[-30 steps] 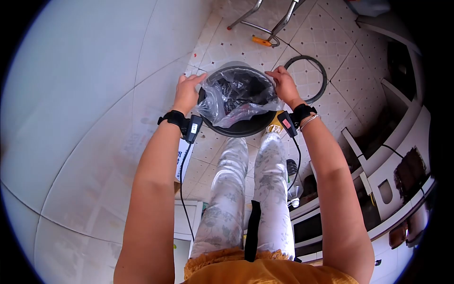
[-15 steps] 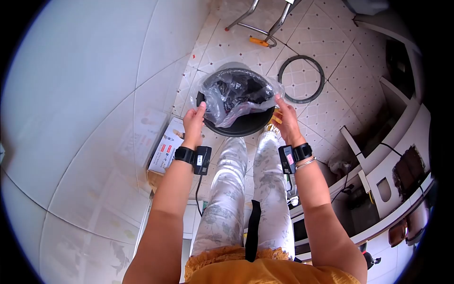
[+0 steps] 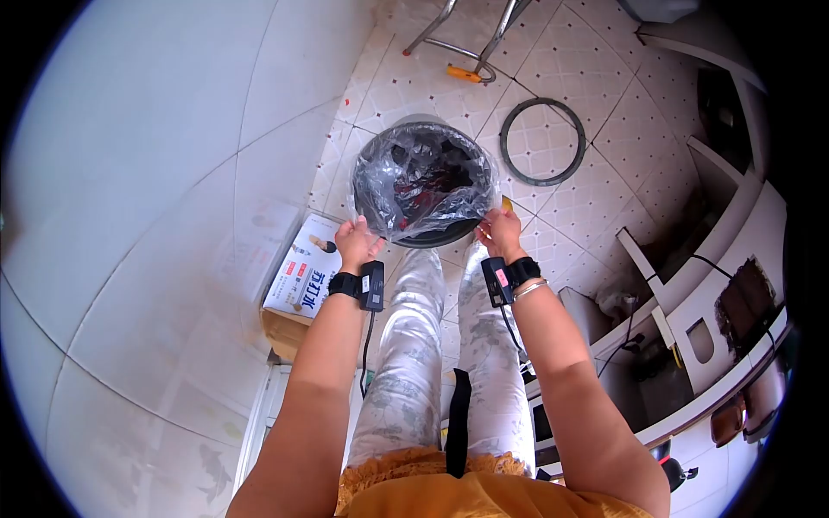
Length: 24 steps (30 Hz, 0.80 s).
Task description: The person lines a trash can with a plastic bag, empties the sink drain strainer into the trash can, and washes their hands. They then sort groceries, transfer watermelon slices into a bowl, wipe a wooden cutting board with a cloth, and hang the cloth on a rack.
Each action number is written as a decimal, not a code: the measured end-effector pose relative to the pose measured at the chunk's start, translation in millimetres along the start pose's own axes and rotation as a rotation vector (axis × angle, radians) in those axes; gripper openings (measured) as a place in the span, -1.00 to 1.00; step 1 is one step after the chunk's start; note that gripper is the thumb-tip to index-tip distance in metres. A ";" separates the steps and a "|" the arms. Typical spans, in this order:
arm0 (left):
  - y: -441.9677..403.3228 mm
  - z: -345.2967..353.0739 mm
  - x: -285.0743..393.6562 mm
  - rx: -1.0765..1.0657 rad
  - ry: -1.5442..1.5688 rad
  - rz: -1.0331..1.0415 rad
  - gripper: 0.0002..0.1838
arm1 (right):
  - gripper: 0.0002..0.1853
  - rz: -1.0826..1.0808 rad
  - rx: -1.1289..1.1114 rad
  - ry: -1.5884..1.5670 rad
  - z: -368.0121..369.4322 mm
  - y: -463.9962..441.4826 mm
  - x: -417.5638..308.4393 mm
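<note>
A black trash bin (image 3: 442,237) stands on the floor just in front of my feet. A clear plastic bag (image 3: 377,192) lines it and spreads over its rim, with dark and reddish contents dimly visible inside. My left hand (image 3: 357,245) pinches the bag's edge at the near left of the rim. At the near right, my right hand (image 3: 501,231) has its fingers closed on the bag's edge. Right of the bin, a dark ring (image 3: 580,142) lies flat on the tiles, apart from both hands.
A printed cardboard box (image 3: 294,269) sits against the wall at left. Metal furniture legs (image 3: 490,45) with an orange foot stand beyond the bin. Open cabinet shelving (image 3: 725,177) runs along the right side. My legs are close behind the bin.
Both hands have come back toward me and down, drawing the bag's edge over the near rim. The bag now covers more of the bin's near side, and its mouth is wider.
</note>
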<state>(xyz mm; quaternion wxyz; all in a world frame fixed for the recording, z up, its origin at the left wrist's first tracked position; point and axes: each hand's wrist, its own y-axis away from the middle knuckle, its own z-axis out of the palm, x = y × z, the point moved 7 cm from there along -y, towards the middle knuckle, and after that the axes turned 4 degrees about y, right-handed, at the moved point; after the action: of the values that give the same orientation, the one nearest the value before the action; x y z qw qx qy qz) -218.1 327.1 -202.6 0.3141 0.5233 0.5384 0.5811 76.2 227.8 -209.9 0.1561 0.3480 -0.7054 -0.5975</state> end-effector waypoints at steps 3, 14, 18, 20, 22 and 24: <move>-2.5 -4.0 2.8 0.024 0.011 0.061 -0.77 | -0.90 -0.020 0.053 -0.094 -6.9 -24.4 13.9; -3.8 -0.8 3.2 0.001 0.029 -0.174 -0.72 | -0.77 0.215 -0.442 0.395 5.0 -73.7 53.7; -10.6 -10.7 -13.2 -0.055 0.141 -0.081 -0.78 | -0.91 0.219 -0.454 -0.122 4.7 -25.2 35.8; -13.8 -14.9 -19.6 -0.009 0.168 -0.086 -0.79 | -0.90 0.259 -0.414 -0.134 0.2 -21.6 40.6; -9.5 -12.0 -21.0 -0.039 0.178 -0.067 -0.80 | -0.89 0.301 -0.377 -0.151 0.9 -12.4 41.8; -3.0 -6.5 -21.5 -0.067 0.186 -0.049 -0.81 | -0.89 0.319 -0.338 -0.156 0.5 -3.0 43.9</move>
<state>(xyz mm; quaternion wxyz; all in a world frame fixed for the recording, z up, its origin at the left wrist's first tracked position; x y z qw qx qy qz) -219.4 305.9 -210.5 0.2940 0.4429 0.5583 0.6369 45.7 198.4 -221.5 0.2495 0.1540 -0.6512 -0.7000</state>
